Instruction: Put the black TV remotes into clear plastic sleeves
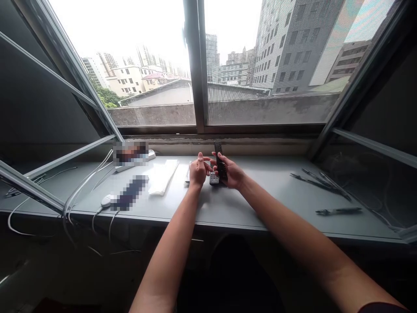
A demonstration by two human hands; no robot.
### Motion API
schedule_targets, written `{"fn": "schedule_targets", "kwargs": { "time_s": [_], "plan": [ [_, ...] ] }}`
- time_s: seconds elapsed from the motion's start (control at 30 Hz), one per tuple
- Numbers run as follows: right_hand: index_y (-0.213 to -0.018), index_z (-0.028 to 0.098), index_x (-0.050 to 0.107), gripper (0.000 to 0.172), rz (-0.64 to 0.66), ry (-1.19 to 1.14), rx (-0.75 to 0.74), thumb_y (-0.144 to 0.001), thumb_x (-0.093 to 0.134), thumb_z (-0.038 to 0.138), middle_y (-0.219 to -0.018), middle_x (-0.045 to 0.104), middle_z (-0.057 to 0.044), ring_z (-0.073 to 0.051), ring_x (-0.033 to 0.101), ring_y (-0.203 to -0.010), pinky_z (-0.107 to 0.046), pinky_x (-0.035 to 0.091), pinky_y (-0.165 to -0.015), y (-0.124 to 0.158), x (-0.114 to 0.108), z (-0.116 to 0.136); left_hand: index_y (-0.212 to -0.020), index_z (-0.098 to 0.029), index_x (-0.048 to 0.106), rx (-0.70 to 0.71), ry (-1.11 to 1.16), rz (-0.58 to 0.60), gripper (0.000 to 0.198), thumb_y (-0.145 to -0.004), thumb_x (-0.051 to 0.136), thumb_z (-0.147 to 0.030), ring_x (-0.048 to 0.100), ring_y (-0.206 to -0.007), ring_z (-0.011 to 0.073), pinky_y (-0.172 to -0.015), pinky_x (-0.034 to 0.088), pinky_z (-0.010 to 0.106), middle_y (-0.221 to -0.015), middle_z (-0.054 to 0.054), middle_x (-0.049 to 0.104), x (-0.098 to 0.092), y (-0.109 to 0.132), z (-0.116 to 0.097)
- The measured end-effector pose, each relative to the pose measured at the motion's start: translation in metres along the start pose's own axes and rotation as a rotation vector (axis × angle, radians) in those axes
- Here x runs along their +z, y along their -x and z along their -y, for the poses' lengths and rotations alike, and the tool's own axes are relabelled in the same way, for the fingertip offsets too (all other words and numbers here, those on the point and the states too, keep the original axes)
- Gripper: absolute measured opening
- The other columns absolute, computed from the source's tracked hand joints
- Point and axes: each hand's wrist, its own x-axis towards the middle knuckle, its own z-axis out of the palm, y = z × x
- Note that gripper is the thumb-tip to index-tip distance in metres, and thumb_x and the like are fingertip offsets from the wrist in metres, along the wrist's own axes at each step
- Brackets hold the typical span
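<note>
My right hand [232,173] grips a long black remote control [220,160], held upright over a grey window ledge [267,195]. My left hand [197,170] hovers just left of it, fingers curled, with thumb and forefinger reaching toward the remote. I cannot make out anything between those fingers. A second, smaller grey remote [214,177] lies on the ledge between my hands. Something pale lies partly hidden behind my left hand.
A folded white cloth [163,176] lies left of my hands. Further left are a white mouse [106,200], white cables [81,191] and blurred items. Several pens [321,180] and one separate pen [338,211] lie on the right. Open window frames flank both sides.
</note>
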Motion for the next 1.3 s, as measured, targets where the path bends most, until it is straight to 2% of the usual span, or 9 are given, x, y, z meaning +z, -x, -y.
{"fn": "schedule_targets", "kwargs": {
  "time_s": [0.1, 0.27, 0.4, 0.6, 0.83, 0.93, 1.03, 1.17, 1.3],
  "plan": [
    [-0.127, 0.023, 0.066, 0.028, 0.052, -0.052, 0.022, -0.112, 0.048, 0.04, -0.095, 0.076, -0.007, -0.015, 0.067, -0.064, -0.023, 0.056, -0.049, 0.0006, 0.0009, 0.0011, -0.092, -0.017, 0.077, -0.008, 0.045, -0.023, 0.086, -0.105, 0.017, -0.077, 0.055, -0.042, 0.014, -0.046, 0.043, 0.028, -0.058, 0.005, 0.068, 0.0006, 0.0001, -0.0004],
    [-0.122, 0.019, 0.066, 0.041, 0.144, -0.132, 0.047, -0.114, 0.032, 0.04, -0.083, 0.069, -0.007, -0.016, 0.056, -0.057, -0.024, 0.048, -0.044, 0.0004, -0.0018, 0.0025, -0.092, -0.017, 0.077, -0.012, 0.079, -0.023, 0.083, -0.105, 0.021, -0.077, 0.054, -0.041, 0.0135, -0.046, 0.043, 0.028, -0.056, 0.004, 0.067, 0.0007, 0.0015, -0.0039],
    [-0.115, 0.018, 0.067, 0.035, 0.173, -0.134, 0.072, -0.111, 0.039, 0.039, -0.076, 0.063, -0.004, -0.015, 0.052, -0.056, -0.024, 0.045, -0.044, 0.0013, -0.0024, 0.0023, -0.093, -0.017, 0.078, -0.016, 0.032, -0.035, 0.086, -0.105, 0.018, -0.078, 0.057, -0.043, 0.0143, -0.046, 0.043, 0.028, -0.058, 0.005, 0.069, 0.0003, 0.0024, -0.0059],
    [-0.111, 0.018, 0.068, 0.039, 0.189, -0.13, 0.085, -0.109, 0.049, 0.05, -0.079, 0.065, -0.005, -0.017, 0.058, -0.063, -0.027, 0.051, -0.049, 0.0054, 0.0023, 0.0039, -0.096, -0.015, 0.08, -0.024, 0.019, -0.036, 0.088, -0.105, 0.018, -0.078, 0.059, -0.044, 0.0144, -0.047, 0.045, 0.028, -0.06, 0.006, 0.072, -0.0005, 0.0022, -0.0069],
    [-0.107, 0.016, 0.068, 0.035, 0.109, -0.088, 0.089, -0.105, 0.067, 0.051, -0.066, 0.055, 0.004, -0.009, 0.052, -0.049, -0.016, 0.044, -0.037, -0.0004, -0.0013, 0.0016, -0.093, -0.016, 0.079, -0.002, 0.029, -0.04, 0.086, -0.105, 0.019, -0.077, 0.057, -0.042, 0.0142, -0.048, 0.045, 0.029, -0.057, 0.004, 0.069, 0.0004, 0.0024, -0.005],
    [-0.112, 0.018, 0.069, 0.028, 0.03, -0.038, 0.051, -0.103, 0.072, 0.044, -0.075, 0.068, 0.001, -0.01, 0.062, -0.053, -0.019, 0.056, -0.044, -0.0023, -0.0018, -0.0006, -0.092, -0.016, 0.078, -0.001, 0.051, -0.036, 0.085, -0.105, 0.019, -0.077, 0.055, -0.041, 0.0139, -0.048, 0.045, 0.029, -0.056, 0.004, 0.068, 0.0004, 0.0024, -0.0048],
    [-0.121, 0.019, 0.069, 0.022, 0.02, -0.031, 0.042, -0.108, 0.064, 0.036, -0.091, 0.078, -0.005, -0.014, 0.073, -0.063, -0.026, 0.066, -0.056, -0.0012, -0.0015, -0.0006, -0.09, -0.016, 0.078, -0.003, 0.057, -0.039, 0.085, -0.106, 0.02, -0.077, 0.055, -0.042, 0.0141, -0.048, 0.045, 0.029, -0.054, 0.003, 0.066, -0.0004, 0.0028, -0.0059],
    [-0.122, 0.018, 0.069, 0.023, 0.115, -0.042, 0.062, -0.113, 0.05, 0.028, -0.096, 0.08, -0.007, -0.016, 0.076, -0.07, -0.027, 0.068, -0.062, 0.0016, -0.0016, 0.001, -0.087, -0.018, 0.078, -0.001, 0.029, -0.052, 0.084, -0.105, 0.022, -0.077, 0.059, -0.046, 0.0157, -0.049, 0.045, 0.028, -0.05, 0.002, 0.062, -0.0023, 0.0037, -0.0079],
    [-0.117, 0.019, 0.069, 0.019, 0.124, -0.034, 0.04, -0.11, 0.057, 0.031, -0.09, 0.078, -0.007, -0.016, 0.071, -0.067, -0.023, 0.06, -0.052, 0.0041, 0.001, 0.0007, -0.086, -0.018, 0.078, -0.009, 0.026, -0.05, 0.083, -0.106, 0.022, -0.076, 0.059, -0.046, 0.0159, -0.049, 0.045, 0.029, -0.051, 0.003, 0.063, -0.0021, 0.0042, -0.0086]
  ]
}}
